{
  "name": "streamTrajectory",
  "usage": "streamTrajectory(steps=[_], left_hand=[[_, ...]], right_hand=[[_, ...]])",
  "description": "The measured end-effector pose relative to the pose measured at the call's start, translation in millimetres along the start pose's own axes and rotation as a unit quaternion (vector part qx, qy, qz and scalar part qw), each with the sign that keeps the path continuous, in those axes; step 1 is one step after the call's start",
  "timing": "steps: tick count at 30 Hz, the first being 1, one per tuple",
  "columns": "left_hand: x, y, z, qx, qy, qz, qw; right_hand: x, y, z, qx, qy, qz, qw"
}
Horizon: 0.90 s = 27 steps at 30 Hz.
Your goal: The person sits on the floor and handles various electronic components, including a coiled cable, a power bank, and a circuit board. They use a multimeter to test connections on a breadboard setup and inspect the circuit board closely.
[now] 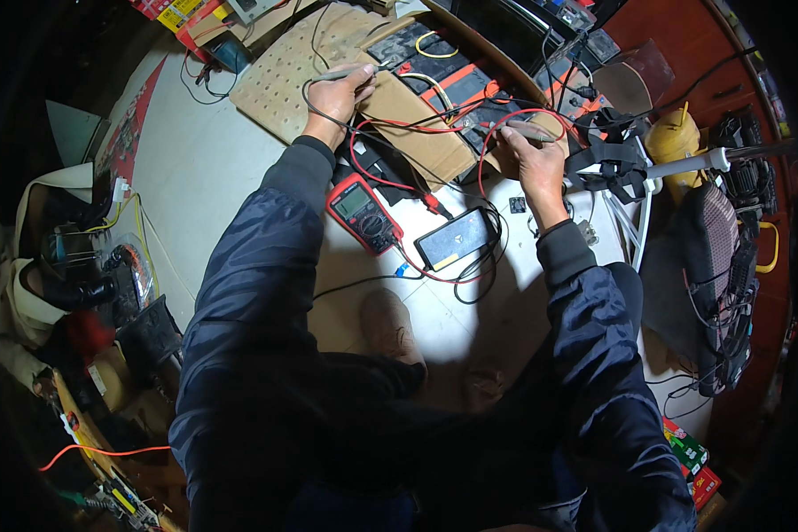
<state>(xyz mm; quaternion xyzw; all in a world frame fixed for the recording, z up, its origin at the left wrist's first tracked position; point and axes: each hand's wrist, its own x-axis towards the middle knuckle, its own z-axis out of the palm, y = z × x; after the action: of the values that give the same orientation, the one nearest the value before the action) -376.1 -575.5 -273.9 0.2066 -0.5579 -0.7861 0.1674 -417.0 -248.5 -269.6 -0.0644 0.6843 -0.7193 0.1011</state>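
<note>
Open brown cardboard box [412, 149]: I'm seeing black blocks with orange edging [470, 82] inside
Left hand [339, 102]: clamped on a slim grey probe [339, 74], at the box's left side
Right hand [534, 161]: pinching another pen-shaped grey probe [534, 132], by the box's right end
Red-cased multimeter [362, 211]: white floor [195, 168], between the forearms lol

The multimeter [363, 214] is red-and-black, the shoe [387, 326] perhaps tan.

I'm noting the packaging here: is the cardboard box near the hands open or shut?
Open: the cardboard box has nothing closed across its top, and the black-and-orange blocks inside show from above.
</note>
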Motion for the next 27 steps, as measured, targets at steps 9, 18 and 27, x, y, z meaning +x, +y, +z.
streamTrajectory(steps=[9,18,27], left_hand=[[-6.9,4.8,3.2,-0.011,0.013,0.004,1.0],[8.0,-2.1,6.9,0.015,0.009,0.0,1.0],[26.1,-17.2,7.8,0.111,0.065,0.047,0.991]], right_hand=[[12.6,13.0,3.7,0.005,-0.012,0.0,1.0],[24.0,21.5,-5.7,-0.005,-0.04,-0.004,0.999],[21.0,21.4,-6.3,0.019,-0.03,0.032,0.999]])
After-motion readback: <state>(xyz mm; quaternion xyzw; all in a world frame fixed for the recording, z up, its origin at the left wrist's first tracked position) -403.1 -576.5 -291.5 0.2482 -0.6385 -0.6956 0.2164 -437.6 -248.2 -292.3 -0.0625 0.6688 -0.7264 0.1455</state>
